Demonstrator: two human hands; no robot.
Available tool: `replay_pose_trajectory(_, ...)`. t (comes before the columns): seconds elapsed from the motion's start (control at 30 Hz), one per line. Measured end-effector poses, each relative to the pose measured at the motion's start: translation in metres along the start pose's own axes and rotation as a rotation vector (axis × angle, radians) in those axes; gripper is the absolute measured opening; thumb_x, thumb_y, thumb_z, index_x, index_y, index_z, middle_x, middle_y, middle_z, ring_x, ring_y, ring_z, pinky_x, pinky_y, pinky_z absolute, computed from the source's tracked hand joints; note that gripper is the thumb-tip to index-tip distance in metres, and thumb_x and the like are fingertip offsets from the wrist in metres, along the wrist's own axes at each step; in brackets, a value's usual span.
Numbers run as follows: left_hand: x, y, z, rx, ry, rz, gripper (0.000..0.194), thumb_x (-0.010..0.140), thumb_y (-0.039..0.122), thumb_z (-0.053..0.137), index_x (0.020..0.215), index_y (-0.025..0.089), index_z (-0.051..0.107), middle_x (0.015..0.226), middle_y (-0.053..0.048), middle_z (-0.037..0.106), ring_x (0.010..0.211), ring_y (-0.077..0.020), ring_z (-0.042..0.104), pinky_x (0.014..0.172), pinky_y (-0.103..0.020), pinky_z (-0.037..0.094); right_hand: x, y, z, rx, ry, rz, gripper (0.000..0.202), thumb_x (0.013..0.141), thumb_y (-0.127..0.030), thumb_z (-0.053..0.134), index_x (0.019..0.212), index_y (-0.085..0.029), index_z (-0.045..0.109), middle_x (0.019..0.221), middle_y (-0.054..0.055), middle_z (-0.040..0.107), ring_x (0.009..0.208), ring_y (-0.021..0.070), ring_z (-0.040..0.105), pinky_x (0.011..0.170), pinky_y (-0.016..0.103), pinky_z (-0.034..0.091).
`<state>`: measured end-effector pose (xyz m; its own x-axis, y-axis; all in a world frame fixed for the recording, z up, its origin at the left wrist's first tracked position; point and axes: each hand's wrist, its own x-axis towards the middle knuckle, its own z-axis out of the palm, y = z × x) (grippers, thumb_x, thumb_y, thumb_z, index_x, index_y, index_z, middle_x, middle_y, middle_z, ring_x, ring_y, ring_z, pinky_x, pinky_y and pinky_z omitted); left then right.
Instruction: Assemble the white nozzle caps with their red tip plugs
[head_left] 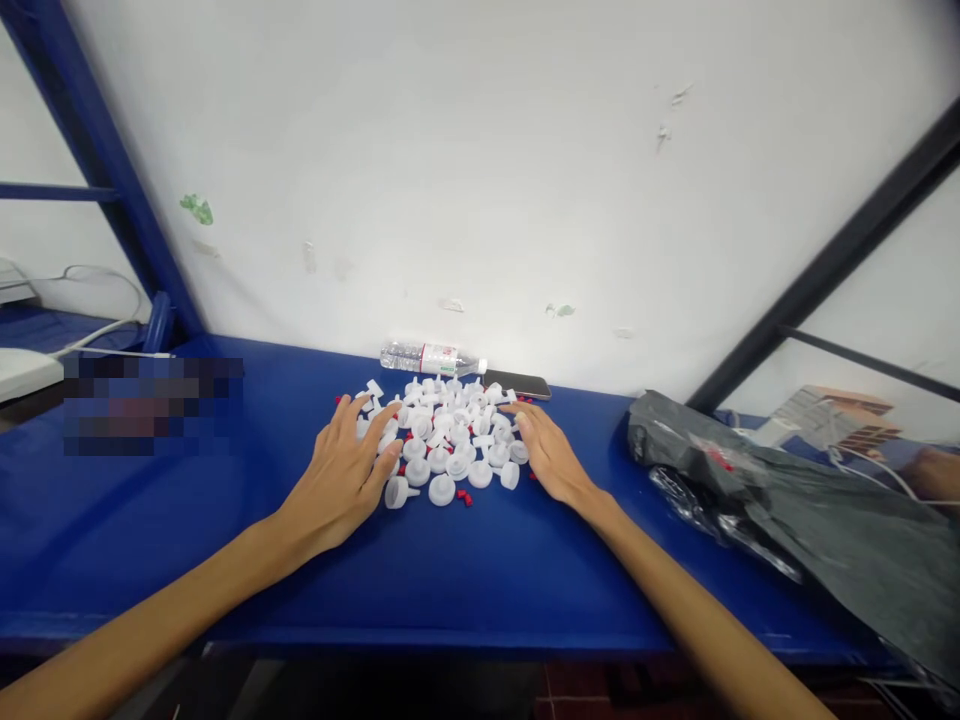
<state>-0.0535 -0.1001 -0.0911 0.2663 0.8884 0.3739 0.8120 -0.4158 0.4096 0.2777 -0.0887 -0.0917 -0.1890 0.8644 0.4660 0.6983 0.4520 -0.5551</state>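
A loose heap of white plastic nozzle caps covers the middle of the blue table. Small red tips lie scattered among them, a few at the heap's front edge. My left hand rests at the heap's left side, fingers spread and touching or just over the nearest caps. On the opposite side, my right hand lies along the heap's edge with its fingers stretched out, partly hiding some caps. Neither hand has anything in its grasp.
Behind the heap, a clear plastic bottle lies on its side beside a dark phone. A grey plastic bag spreads over the right side. Blue and black frame posts slant up at either side, before a white wall.
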Motion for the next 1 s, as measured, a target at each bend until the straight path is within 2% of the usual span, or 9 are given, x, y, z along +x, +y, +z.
replay_pose_trajectory(0.07, 0.013, 0.004, -0.005, -0.072, 0.062, 0.006, 0.067, 0.108, 0.062, 0.013, 0.154, 0.028, 0.048, 0.155, -0.016, 0.045, 0.153, -0.0381, 0.036, 0.122, -0.066, 0.035, -0.001, -0.002, -0.002, 0.015, 0.049, -0.018, 0.043, 0.114, -0.048, 0.039, 0.134, -0.023, 0.068, 0.143, 0.011, 0.066, 0.137, 0.0272, 0.059, 0.118, 0.055, 0.043)
replay_pose_trajectory(0.13, 0.034, 0.007, -0.012, -0.138, 0.129, 0.020, 0.068, 0.108, 0.059, 0.011, 0.143, 0.025, 0.058, 0.138, -0.013, 0.056, 0.134, -0.0333, 0.052, 0.116, -0.060, 0.042, 0.001, -0.005, -0.002, 0.012, 0.114, -0.034, 0.035, 0.111, -0.046, 0.053, 0.129, -0.021, 0.069, 0.138, 0.010, 0.068, 0.131, 0.0271, 0.063, 0.114, 0.055, 0.047)
replay_pose_trajectory(0.27, 0.082, -0.001, -0.027, -0.188, 0.262, 0.094, 0.063, 0.106, 0.050, 0.018, 0.116, 0.018, 0.072, 0.120, -0.013, 0.065, 0.118, -0.0320, 0.055, 0.110, -0.055, 0.042, 0.018, -0.009, -0.001, -0.022, 0.273, -0.054, 0.029, 0.106, -0.041, 0.065, 0.124, -0.020, 0.070, 0.131, 0.009, 0.070, 0.118, 0.0251, 0.068, 0.105, 0.051, 0.055)
replay_pose_trajectory(0.4, 0.111, -0.036, -0.036, -0.171, 0.375, 0.119, 0.055, 0.104, 0.043, 0.024, 0.090, 0.019, 0.072, 0.101, -0.011, 0.072, 0.106, -0.0296, 0.058, 0.107, -0.050, 0.042, 0.041, -0.007, -0.002, -0.039, 0.402, -0.036, 0.028, 0.105, -0.040, 0.066, 0.125, -0.019, 0.069, 0.128, 0.009, 0.070, 0.110, 0.0231, 0.070, 0.098, 0.046, 0.059)
replay_pose_trajectory(0.53, 0.111, -0.077, -0.039, -0.136, 0.455, 0.028, 0.055, 0.106, 0.051, 0.030, 0.076, 0.022, 0.066, 0.087, -0.008, 0.070, 0.100, -0.0269, 0.059, 0.104, -0.049, 0.041, 0.043, 0.007, -0.013, -0.033, 0.508, 0.051, 0.029, 0.105, -0.040, 0.067, 0.124, -0.019, 0.069, 0.125, 0.008, 0.071, 0.107, 0.0225, 0.071, 0.095, 0.045, 0.061)
replay_pose_trajectory(0.63, 0.108, -0.093, -0.038, -0.127, 0.475, -0.080, 0.059, 0.109, 0.051, 0.030, 0.070, 0.022, 0.064, 0.080, -0.006, 0.068, 0.098, -0.0256, 0.062, 0.102, -0.046, 0.043, 0.034, 0.020, -0.025, -0.025, 0.603, 0.143, 0.031, 0.104, -0.041, 0.067, 0.125, -0.018, 0.068, 0.125, 0.008, 0.071, 0.106, 0.0230, 0.072, 0.093, 0.045, 0.061)
replay_pose_trajectory(0.8, 0.111, -0.094, -0.030, -0.113, 0.405, -0.176, 0.057, 0.108, 0.047, 0.049, 0.058, 0.022, 0.057, 0.063, 0.001, 0.062, 0.084, -0.0211, 0.068, 0.102, -0.043, 0.049, 0.027, 0.027, -0.030, -0.017, 0.654, 0.211, 0.033, 0.105, -0.042, 0.067, 0.128, -0.019, 0.068, 0.127, 0.008, 0.070, 0.107, 0.0235, 0.071, 0.093, 0.045, 0.061)
replay_pose_trajectory(1.0, 0.113, -0.097, -0.026, -0.101, 0.352, -0.262, 0.039, 0.104, 0.038, 0.063, 0.070, 0.018, 0.064, 0.076, 0.002, 0.069, 0.083, -0.0186, 0.068, 0.096, -0.041, 0.054, 0.028, 0.021, -0.014, -0.047, 0.563, 0.154, 0.031, 0.105, -0.040, 0.066, 0.127, -0.020, 0.068, 0.128, 0.009, 0.070, 0.106, 0.0226, 0.071, 0.094, 0.044, 0.061)
